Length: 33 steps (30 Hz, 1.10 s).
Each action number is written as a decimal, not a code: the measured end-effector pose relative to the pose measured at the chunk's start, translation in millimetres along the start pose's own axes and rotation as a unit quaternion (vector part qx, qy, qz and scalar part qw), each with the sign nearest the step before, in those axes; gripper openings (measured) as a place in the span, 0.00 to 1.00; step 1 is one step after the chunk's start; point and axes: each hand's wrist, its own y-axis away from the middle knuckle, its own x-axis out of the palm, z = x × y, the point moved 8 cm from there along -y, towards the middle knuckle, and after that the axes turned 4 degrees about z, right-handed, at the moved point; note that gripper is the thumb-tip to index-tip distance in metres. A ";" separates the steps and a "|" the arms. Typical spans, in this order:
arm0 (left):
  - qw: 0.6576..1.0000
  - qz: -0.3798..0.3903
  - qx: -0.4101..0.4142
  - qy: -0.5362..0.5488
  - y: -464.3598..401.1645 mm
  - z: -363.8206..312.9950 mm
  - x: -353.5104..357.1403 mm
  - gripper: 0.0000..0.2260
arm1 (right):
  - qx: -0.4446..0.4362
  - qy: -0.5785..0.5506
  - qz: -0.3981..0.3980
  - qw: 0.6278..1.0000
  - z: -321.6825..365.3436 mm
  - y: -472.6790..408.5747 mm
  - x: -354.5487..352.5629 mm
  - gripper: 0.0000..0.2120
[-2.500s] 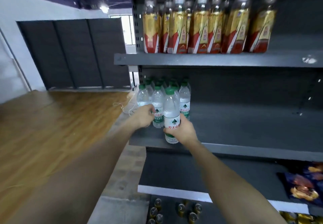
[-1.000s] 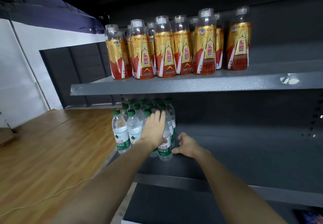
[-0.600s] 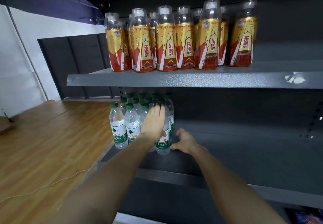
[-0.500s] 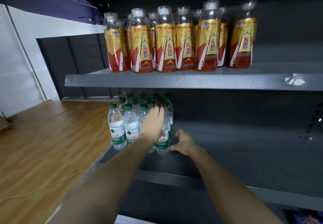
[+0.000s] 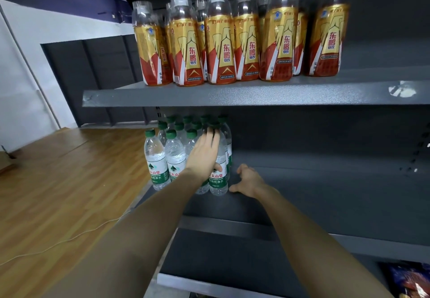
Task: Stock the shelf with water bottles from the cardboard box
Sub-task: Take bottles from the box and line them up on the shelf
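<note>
Left hand (image 5: 204, 155) is lying flat against the front of the water bottles (image 5: 175, 158), fingers straight and reaching up toward the green caps, thumb crossing the label of the front right bottle (image 5: 218, 176). Not gripping anything, just pressing on the group.

Right hand (image 5: 247, 179) is resting on the shelf (image 5: 325, 195) just beside the front right bottle, fingers loosely spread and relaxed, holding nothing. Can't tell if its fingertips are actually touching the bottle.

Water bottles are standing upright in a tight cluster at the left end of the middle shelf, several rows deep, back rows sitting in shadow under the upper shelf (image 5: 232, 95). Rest of the middle shelf to the right is showing bare dark metal.

Upper shelf is carrying a row of gold-and-red drink bottles (image 5: 221, 41), upright, packed side by side.

Snack bags (image 5: 409, 279) are showing at the bottom right corner on a lower level, partly cut off.

Wooden floor (image 5: 58, 193) is running off to the left with a thin white cable (image 5: 69, 239) lying across it.
</note>
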 end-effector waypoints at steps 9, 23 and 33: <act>0.997 0.029 -0.015 -0.070 1.1 -4.0 -6.8 0.53 | 0.008 0.013 -0.020 1.000 15.7 33.1 -5.6 0.29; 0.996 0.063 0.065 0.002 80.6 40.9 -4.5 0.30 | 0.050 0.034 -0.046 0.997 72.5 76.0 42.5 0.34; 0.994 0.070 0.031 0.076 179.1 109.1 48.5 0.20 | 0.072 0.035 -0.003 0.997 92.3 102.4 152.5 0.27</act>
